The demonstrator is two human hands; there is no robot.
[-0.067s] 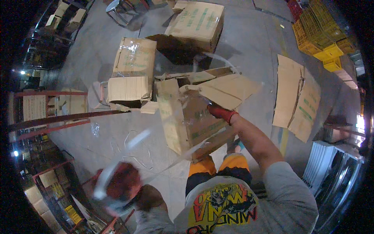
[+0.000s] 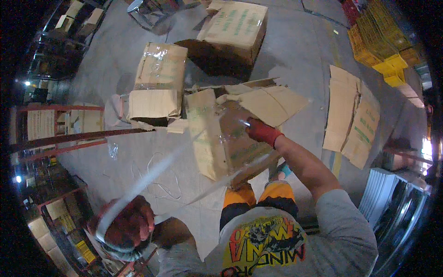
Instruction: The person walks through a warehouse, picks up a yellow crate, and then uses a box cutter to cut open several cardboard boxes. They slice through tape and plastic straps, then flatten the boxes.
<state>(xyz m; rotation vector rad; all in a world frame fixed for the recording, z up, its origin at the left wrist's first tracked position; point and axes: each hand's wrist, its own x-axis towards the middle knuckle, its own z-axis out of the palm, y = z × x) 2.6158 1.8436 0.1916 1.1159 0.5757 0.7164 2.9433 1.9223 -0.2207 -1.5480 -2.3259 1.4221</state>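
Note:
A carton (image 2: 200,134) stands right in front of my legs, its top flaps partly raised and bent. My right hand (image 2: 265,134), in a red glove, is closed over the carton's near right side. A small tool with a shiny tip (image 2: 247,123), perhaps a blade, sticks out of its fingers. Out at the lower left, my left hand (image 2: 131,221), also red-gloved, grips a whitish plastic strap (image 2: 147,177). One length of strap runs up toward the carton's left side; another goes from the hand across to its lower edge. The left hand is slightly blurred.
Two more cartons lie beyond, one at left (image 2: 161,69) and a bigger one (image 2: 235,27) farther back. A flattened cardboard sheet (image 2: 350,115) is on the floor at right. Thin strap loops (image 2: 161,187) lie at left, near red-framed racks (image 2: 60,109). Yellow crates (image 2: 378,41) stand far right.
My left hand has moved left and slightly down, drawing the strap straighter. My right hand has shifted a little, and the shiny tip shows more clearly.

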